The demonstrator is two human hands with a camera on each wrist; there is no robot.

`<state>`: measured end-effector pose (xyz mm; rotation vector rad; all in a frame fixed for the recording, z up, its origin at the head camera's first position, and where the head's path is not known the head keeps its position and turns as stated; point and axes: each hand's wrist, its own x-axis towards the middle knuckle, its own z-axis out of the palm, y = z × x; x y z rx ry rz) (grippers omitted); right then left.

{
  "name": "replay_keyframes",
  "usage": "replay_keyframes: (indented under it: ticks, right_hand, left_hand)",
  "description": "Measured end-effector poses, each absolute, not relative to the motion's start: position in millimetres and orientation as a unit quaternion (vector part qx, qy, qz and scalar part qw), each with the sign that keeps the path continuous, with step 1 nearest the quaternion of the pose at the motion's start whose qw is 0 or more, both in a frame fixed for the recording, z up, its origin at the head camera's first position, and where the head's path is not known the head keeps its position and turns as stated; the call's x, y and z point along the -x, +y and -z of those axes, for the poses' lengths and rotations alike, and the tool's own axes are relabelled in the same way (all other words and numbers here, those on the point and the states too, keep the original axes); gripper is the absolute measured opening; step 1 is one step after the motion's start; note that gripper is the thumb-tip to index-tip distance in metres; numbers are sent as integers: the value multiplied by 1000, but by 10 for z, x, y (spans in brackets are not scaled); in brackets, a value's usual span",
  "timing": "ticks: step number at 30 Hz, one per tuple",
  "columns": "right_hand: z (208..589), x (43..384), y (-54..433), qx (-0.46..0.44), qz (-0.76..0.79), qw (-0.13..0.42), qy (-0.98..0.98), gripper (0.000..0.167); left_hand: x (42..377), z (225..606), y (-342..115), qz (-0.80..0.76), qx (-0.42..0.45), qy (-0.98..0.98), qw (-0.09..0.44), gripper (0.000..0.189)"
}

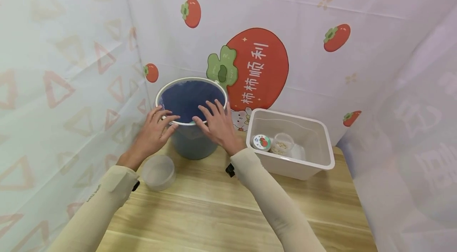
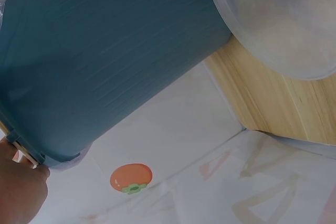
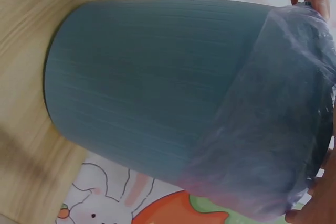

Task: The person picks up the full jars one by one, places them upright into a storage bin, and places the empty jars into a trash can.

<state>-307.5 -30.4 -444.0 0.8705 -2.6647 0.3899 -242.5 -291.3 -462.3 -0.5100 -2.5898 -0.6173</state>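
A blue-green trash bin [image 1: 194,145] stands upright on the table, with a white ring [image 1: 171,84] around its mouth. A thin clear plastic bag [image 3: 247,135] hangs over the outside of its upper part. My left hand [image 1: 153,133] rests on the front left of the rim, its fingers reaching over the edge. At the front right, my right hand [image 1: 219,125] lies across the rim with fingers spread over the opening. The bin's bottom inside is hidden.
Left of the bin's base sits a translucent round tub [image 1: 158,172]. A white rectangular basin [image 1: 290,162] on the right holds a round container with a tomato-printed top [image 1: 262,142] and a clear cup [image 1: 283,143] of small pale bits. Printed curtains [image 1: 303,65] surround the wooden table [image 1: 200,212].
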Motion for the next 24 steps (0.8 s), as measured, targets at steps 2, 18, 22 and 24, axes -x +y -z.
replay_keyframes:
  ticks: [2, 18, 22, 24]
  right_hand:
    - [4464, 3072, -300, -305, -136, 152, -930, 64]
    - [4505, 3053, -310, -301, -134, 151, -932, 64]
    - [4507, 3050, -312, -298, -136, 152, -933, 64]
    - [4506, 3053, -312, -297, -135, 155, -933, 63]
  left_hand:
    - [2424, 4627, -2912, 219, 185, -934, 214, 32]
    - [2423, 4647, -2944, 220, 185, -934, 214, 42]
    - [2389, 4710, -2998, 215, 177, -933, 227, 55]
    - [2350, 4770, -3034, 217, 173, -930, 242, 61]
